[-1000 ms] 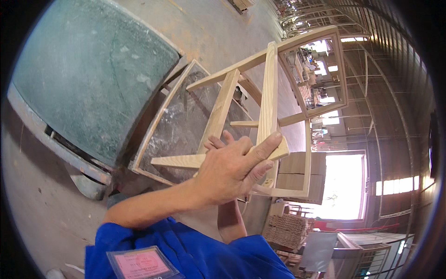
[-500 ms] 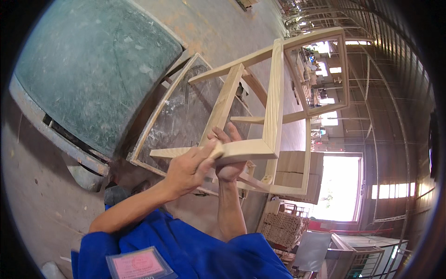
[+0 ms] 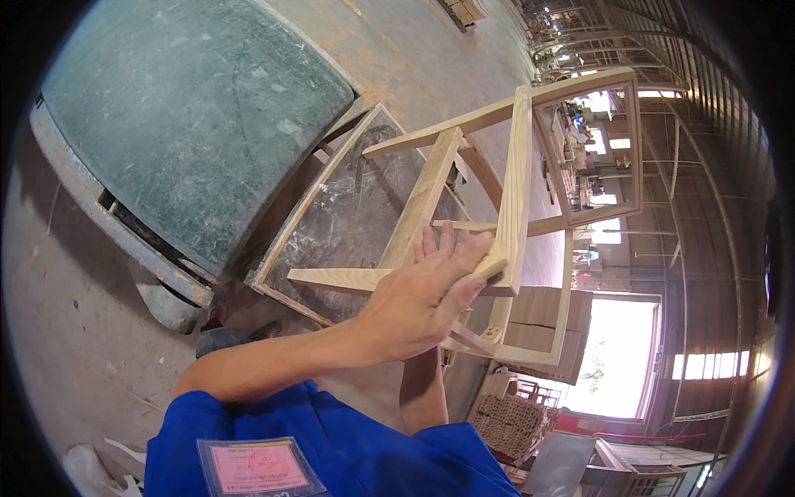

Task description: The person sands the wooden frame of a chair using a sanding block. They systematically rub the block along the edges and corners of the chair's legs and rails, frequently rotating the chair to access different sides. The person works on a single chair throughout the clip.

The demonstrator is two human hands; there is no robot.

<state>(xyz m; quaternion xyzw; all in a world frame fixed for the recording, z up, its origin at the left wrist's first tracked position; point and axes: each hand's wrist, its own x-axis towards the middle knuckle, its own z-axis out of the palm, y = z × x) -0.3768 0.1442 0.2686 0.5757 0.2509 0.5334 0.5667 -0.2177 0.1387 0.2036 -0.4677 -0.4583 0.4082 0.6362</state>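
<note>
A bare wooden chair frame (image 3: 515,178) lies tipped on its side, its legs toward the left. My left hand (image 3: 418,306) grips a small tan block (image 3: 490,267), which looks like a sanding block. It presses the block to the chair's near leg (image 3: 335,280), close to the corner with the long rail. Most of my right hand is hidden behind my left hand and the leg. Its forearm (image 3: 424,389) rises from below, and fingertips (image 3: 428,242) that seem to be its own show beyond the leg, closed around it from underneath.
Beneath the chair is a low, dusty, wood-edged table (image 3: 277,236). A large worn green-topped bench (image 3: 199,124) stands at the left. Cardboard boxes (image 3: 538,311) and stacked wooden parts (image 3: 509,414) sit at the right, near a bright doorway (image 3: 621,356).
My left hand has slid the tan block rightward along the leg to the corner, now covering most of my right hand. The whole view has shifted slightly.
</note>
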